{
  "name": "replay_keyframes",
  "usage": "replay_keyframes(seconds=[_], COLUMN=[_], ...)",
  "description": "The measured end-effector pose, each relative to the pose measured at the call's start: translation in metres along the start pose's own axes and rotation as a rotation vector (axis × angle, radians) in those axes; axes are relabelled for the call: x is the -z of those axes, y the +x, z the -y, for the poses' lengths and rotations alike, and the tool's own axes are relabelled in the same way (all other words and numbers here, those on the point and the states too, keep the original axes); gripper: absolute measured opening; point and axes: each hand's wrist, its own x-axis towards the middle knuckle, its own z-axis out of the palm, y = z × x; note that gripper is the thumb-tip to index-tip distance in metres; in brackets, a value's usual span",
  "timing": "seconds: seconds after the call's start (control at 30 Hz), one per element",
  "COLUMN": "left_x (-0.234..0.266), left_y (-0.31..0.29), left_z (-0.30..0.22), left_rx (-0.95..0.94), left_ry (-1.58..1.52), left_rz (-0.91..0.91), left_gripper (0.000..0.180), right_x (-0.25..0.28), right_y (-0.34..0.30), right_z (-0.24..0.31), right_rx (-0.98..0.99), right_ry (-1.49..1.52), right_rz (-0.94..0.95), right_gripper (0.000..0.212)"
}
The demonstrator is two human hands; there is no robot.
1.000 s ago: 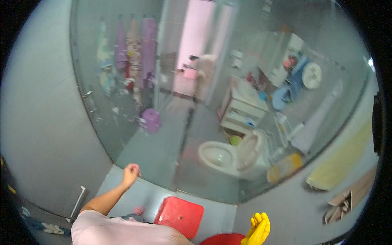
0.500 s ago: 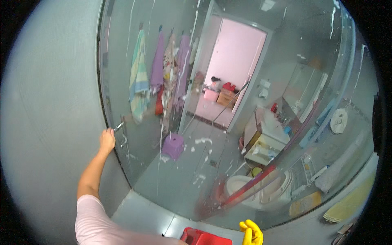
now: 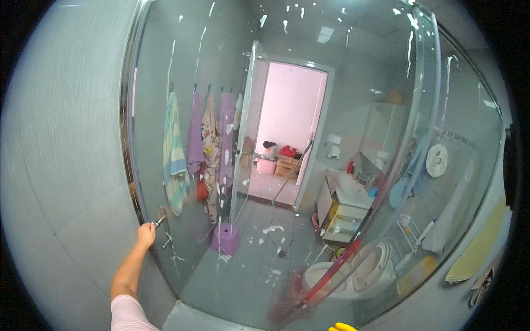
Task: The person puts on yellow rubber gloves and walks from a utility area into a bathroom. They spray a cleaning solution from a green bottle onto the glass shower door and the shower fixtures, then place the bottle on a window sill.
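My left hand (image 3: 146, 235), bare, is closed around a small metal handle (image 3: 159, 222) at the left edge of a large glass panel (image 3: 259, 298). White foam streaks and blobs (image 3: 273, 228) cling to the glass. My right hand (image 3: 342, 327) wears a yellow rubber glove and shows only as a sliver at the lower edge. Its fingers are mostly cut off, so what it does is hidden.
Through the glass I see hanging towels (image 3: 174, 154), a purple stool (image 3: 225, 239), a toilet (image 3: 326, 278), a vanity cabinet (image 3: 345, 204) and an open doorway (image 3: 292, 110). A tiled wall (image 3: 66, 165) stands left. A yellow cloth (image 3: 477, 243) hangs at right.
The view has tilted upward, so the red plastic object at the bottom is out of sight. My gloved right hand has mostly dropped out below. My left hand stays on the handle.
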Motion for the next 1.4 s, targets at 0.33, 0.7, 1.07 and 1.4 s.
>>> replay_keyframes(seconds=[0.33,0.7,1.07,1.4], left_x=[-0.005,0.000,-0.027,-0.017], left_y=[0.009,0.029,-0.004,-0.053], left_z=[0.001,0.029,-0.025,-0.104], left_rx=[-0.172,-0.117,0.474,0.644], left_ry=[-0.114,-0.417,-1.131,-1.427], left_rz=[0.134,0.396,0.863,1.131], left_gripper=[0.034,0.043,0.044,0.042], right_x=[-0.092,-0.211,-0.284,-0.293], right_y=[-0.050,-0.111,-0.120,-0.063], right_z=[-0.003,0.001,0.012,-0.062], right_rx=[0.080,0.168,0.060,0.136], right_ry=[-0.034,-0.111,-0.108,-0.338], right_rz=[0.045,-0.050,-0.052,0.106], right_gripper=[0.024,0.026,0.023,0.026])
